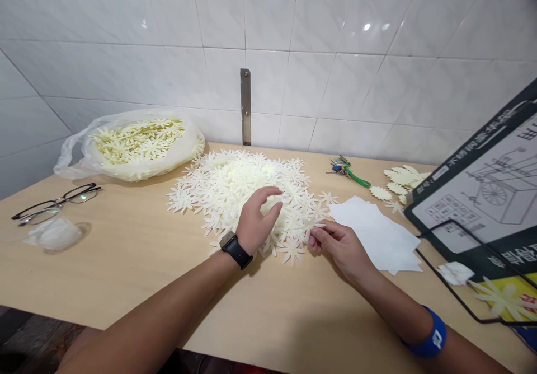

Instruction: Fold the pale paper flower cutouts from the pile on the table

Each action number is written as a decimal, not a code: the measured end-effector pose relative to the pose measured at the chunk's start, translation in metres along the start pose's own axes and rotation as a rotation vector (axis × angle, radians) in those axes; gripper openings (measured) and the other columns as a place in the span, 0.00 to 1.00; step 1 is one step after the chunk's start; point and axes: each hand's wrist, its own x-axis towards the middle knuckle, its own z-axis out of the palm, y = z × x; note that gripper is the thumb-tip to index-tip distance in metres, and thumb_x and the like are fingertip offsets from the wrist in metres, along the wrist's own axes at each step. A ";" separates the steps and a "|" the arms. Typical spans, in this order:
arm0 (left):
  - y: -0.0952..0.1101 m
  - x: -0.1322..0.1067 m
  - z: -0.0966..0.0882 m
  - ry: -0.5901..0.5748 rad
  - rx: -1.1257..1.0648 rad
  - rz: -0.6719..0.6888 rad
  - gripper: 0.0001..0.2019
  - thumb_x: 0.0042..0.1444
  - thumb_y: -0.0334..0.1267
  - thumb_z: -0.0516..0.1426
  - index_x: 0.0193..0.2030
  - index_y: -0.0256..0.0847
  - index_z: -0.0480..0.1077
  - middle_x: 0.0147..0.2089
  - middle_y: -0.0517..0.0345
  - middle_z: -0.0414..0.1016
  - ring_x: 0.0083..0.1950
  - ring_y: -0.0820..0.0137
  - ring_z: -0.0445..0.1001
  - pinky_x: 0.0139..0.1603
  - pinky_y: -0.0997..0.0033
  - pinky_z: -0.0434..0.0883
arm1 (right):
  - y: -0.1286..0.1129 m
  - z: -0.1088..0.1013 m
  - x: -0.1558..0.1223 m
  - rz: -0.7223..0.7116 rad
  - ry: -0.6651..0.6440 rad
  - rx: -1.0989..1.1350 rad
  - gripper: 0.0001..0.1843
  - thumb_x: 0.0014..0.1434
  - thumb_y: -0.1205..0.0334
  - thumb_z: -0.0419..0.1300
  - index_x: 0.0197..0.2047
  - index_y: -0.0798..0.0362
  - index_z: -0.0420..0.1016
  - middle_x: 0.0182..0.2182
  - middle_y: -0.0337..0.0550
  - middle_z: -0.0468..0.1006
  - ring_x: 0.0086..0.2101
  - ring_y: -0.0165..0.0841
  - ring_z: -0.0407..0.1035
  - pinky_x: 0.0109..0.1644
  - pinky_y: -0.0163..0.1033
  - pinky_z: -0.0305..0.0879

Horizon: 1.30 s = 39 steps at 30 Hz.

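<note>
A wide heap of cream-white flower-shaped cutouts (235, 186) lies in the middle of the wooden table (138, 251). My left hand (257, 223), with a black watch on its wrist, rests on the near side of the heap, fingers curled over the flowers. At the heap's right edge my right hand (339, 245) pinches the petal of one flower cutout (315, 224) between thumb and fingers. A blue band circles my right forearm.
A clear plastic bag (134, 144) of more flower cutouts sits at the back left. Glasses (56, 200) and a small plastic wrapper (54, 234) lie at the left. White paper sheets (377, 231), keys (346, 169), loose leaf cutouts (400, 181) and a printed box (490, 200) are at the right.
</note>
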 end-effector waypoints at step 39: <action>-0.003 -0.008 0.018 -0.340 -0.500 -0.479 0.17 0.43 0.48 0.65 0.26 0.35 0.69 0.23 0.58 0.72 0.24 0.75 0.69 0.29 0.73 0.68 | 0.004 -0.004 0.000 0.020 0.000 -0.084 0.15 0.61 0.50 0.60 0.32 0.53 0.75 0.27 0.41 0.71 0.27 0.31 0.64 0.32 0.37 0.63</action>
